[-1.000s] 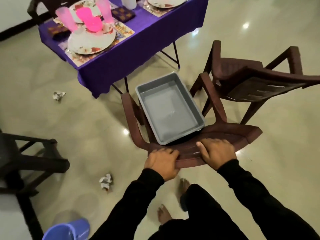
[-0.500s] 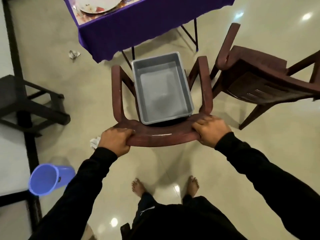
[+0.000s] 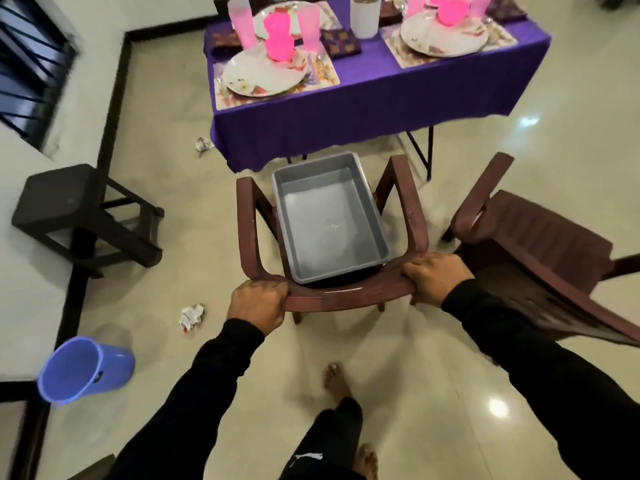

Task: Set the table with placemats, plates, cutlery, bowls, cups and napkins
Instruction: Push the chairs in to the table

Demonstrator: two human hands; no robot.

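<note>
The bench, draped in a purple cloth, stands at the far side of the room, already carrying two patterned placemats with white plates on them, pink cups standing on and behind the plates, a white cup between the settings and dark folded napkins beside them. Just in front of the bench a brown plastic chair faces it, with a second brown chair close by on the right. A grey tub sits on the first chair's seat, between the armrests. A dark stool stands off to the left near the wall, and a blue bucket lies tipped on the floor. The left hand grips the top rail of the chair back at its left end, fingers curled round it; the right hand grips the same rail at its right end. Two crumpled scraps of paper lie on the floor.
</note>
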